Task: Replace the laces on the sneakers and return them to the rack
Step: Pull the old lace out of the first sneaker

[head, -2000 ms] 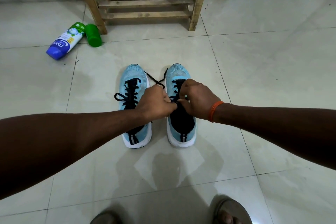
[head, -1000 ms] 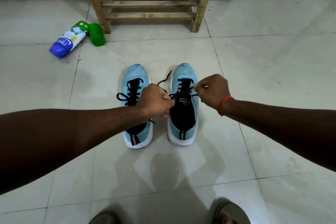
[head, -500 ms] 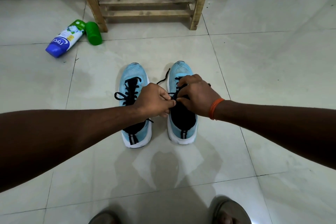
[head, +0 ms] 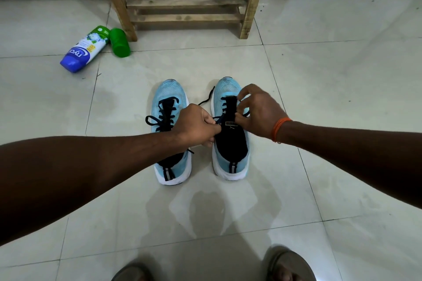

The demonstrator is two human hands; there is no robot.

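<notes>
On the tiled floor [head: 342,75], midway between far and near edges: two pale-blue sneakers, side by side, toes toward the wall.
- Left sneaker [head: 170,93]: your left forearm covers its middle; laced in black.
- Right sneaker [head: 230,143]: upper eyelets partly hidden behind your hands.
- Black lace [head: 208,99]: one loose end lies between the toes.
- Your left hand [head: 196,124]: fingers curled tight, pinching the black lace beside the tongue.
- Your right hand [head: 258,113], one orange wristband [head: 277,129]: thumb and fingers nipping the black lace at the eyelets.

Far edge: one wooden rack [head: 185,2], top cut off; one bottle [head: 83,50] lying down; one green cap [head: 120,42] just beside it.

Near edge: two sandals [head: 290,264], cropped.
</notes>
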